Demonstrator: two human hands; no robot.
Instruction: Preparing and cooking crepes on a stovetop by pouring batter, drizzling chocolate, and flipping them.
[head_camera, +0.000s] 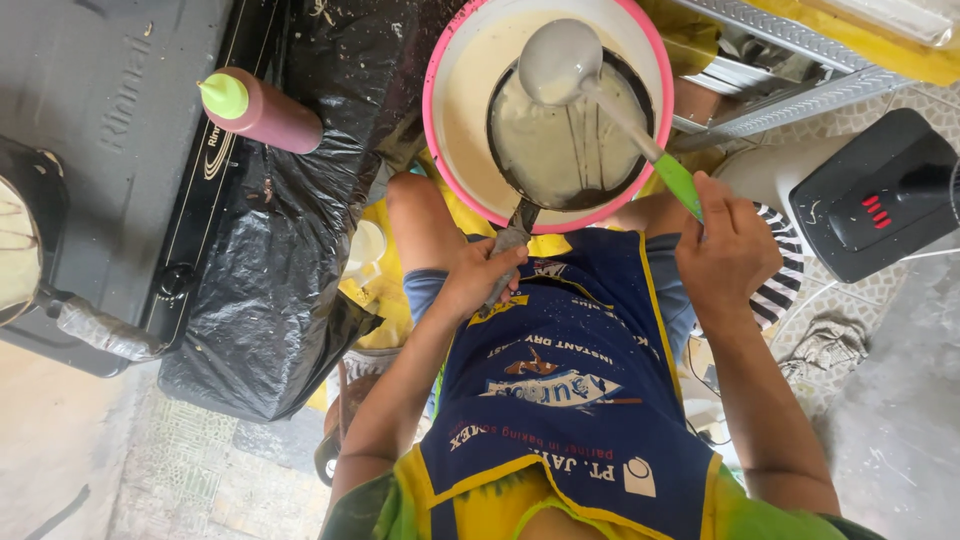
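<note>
My left hand (478, 275) grips the metal handle of a small dark frying pan (568, 150), which is held tilted over a pink-rimmed bowl (438, 95) of pale batter. The pan's inside is coated with batter. My right hand (727, 250) holds the green handle of a ladle (560, 62); its batter-covered cup hovers at the pan's upper edge. The bowl sits between my knees, above a blue and yellow apron.
A grey gas stove (110, 110) lies at left, with another pan (15, 240) at its edge and a black plastic sheet (290, 250) draped beside it. A dark red squeeze bottle (265, 112) with green cap lies there. A black fan base (880, 200) stands at right.
</note>
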